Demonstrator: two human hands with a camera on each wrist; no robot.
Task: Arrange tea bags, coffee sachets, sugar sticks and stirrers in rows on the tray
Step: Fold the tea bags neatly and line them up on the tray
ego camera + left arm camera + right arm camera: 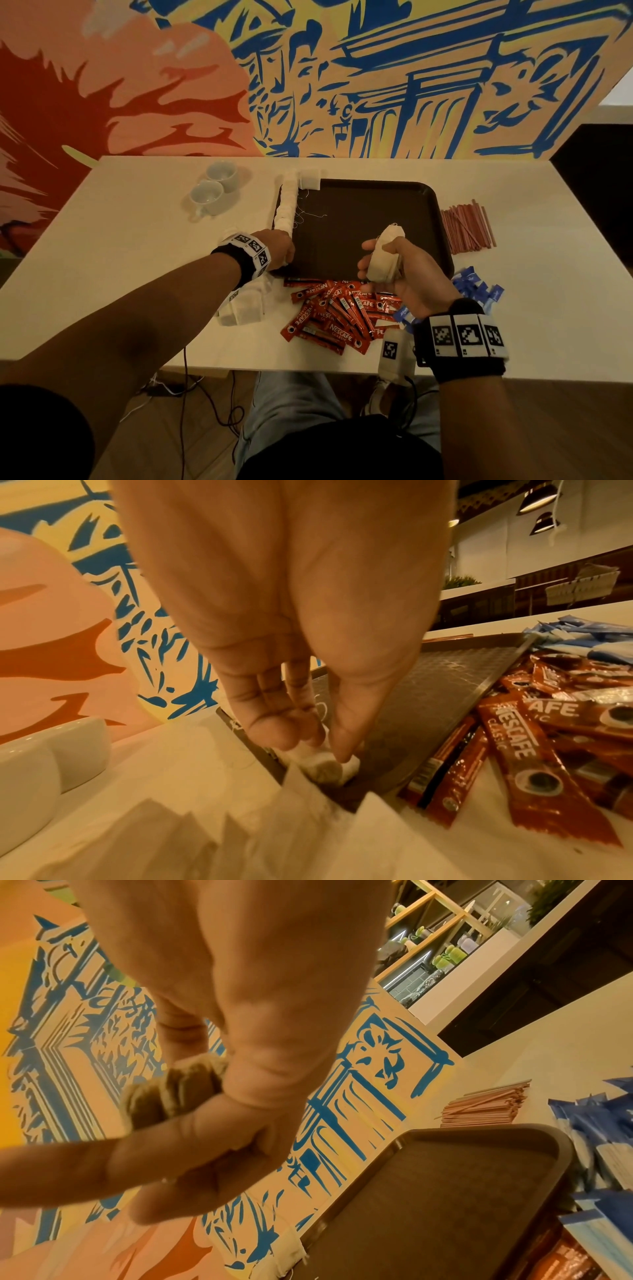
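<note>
A dark brown tray (370,198) lies on the white table with a row of white tea bags (287,205) along its left edge. At the near end of that row my left hand (286,251) pinches a tea bag (325,765) between thumb and fingertips in the tray's near left corner. My right hand (387,270) hovers over the tray's near edge and grips a small stack of tea bags (383,255), seen edge-on as brown tea bags (174,1091) in the right wrist view. Red coffee sachets (337,315) lie piled in front of the tray.
Red stirrers (467,226) lie in a bundle right of the tray, blue sugar sticks (479,287) below them. Loose tea bags (241,308) sit under my left wrist. Two white cups (214,188) stand at the back left. A painted wall rises behind the table.
</note>
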